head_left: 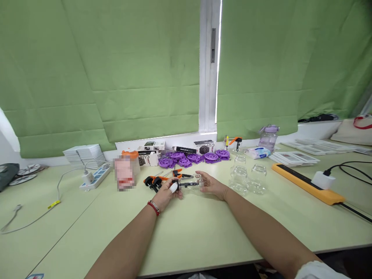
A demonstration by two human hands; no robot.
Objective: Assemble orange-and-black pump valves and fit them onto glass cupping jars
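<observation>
In front of me a clear jar (190, 179) lies on its side between my hands, just above the table. My right hand (214, 186) is closed around its right end. At its left end my left hand (165, 197) grips a black lid (176, 183), from which a dark stem (189, 185) reaches into the jar. Part of the lid is hidden by my fingers, and I cannot tell whether it is screwed on. Just beyond the left hand lie several black lids with orange handles (157, 180).
Several clear jars (240, 179) stand to the right. Purple spoked plastic parts (186, 159) and small boxes (149, 159) line the back. A yellow power strip (308, 184) with a plugged-in charger is at right. A white power strip (95, 179) and cable are at left.
</observation>
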